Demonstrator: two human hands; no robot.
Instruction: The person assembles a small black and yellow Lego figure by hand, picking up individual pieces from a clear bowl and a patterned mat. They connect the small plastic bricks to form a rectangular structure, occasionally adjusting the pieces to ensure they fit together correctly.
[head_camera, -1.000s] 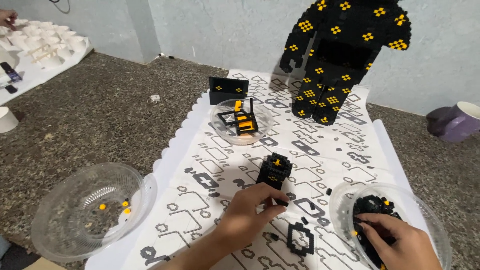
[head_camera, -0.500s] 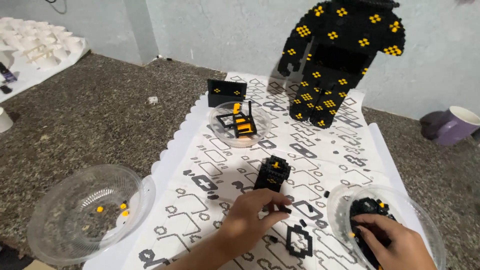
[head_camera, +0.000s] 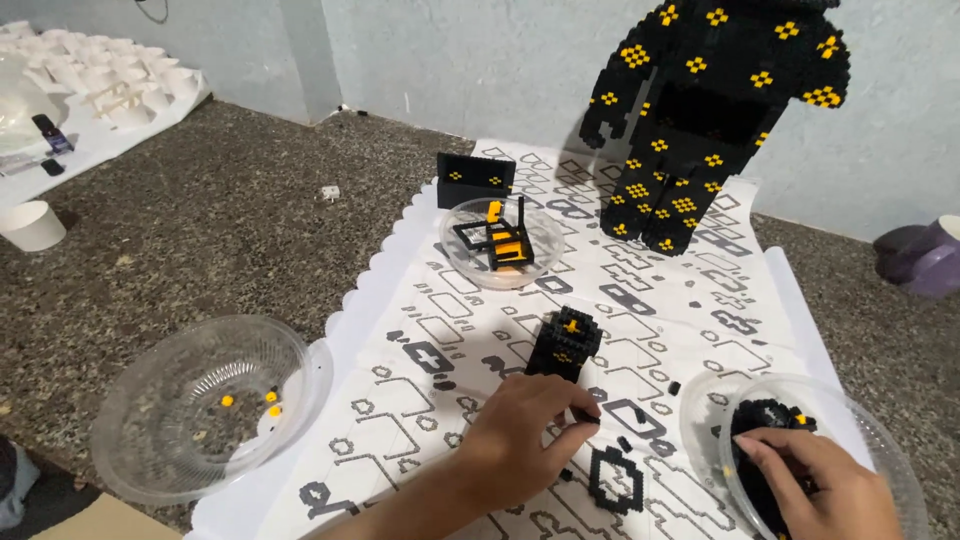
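Clear plastic bowl (head_camera: 905, 470) holds black bricks (head_camera: 765, 440) under right hand (head_camera: 825, 485)

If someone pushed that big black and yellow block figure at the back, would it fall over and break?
Probably, yes. The block figure stands tall on narrow legs, with wide arms up high, so a push near the top would likely tip it. It looks built from many tiny blocks, so it may crack into pieces on landing. It seems heavy for lifting by one arm.

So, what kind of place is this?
Probably a home hobby corner on a speckled stone floor: a printed paper sheet, clear plastic bowls of small bricks, and a large black-and-yellow brick figure.
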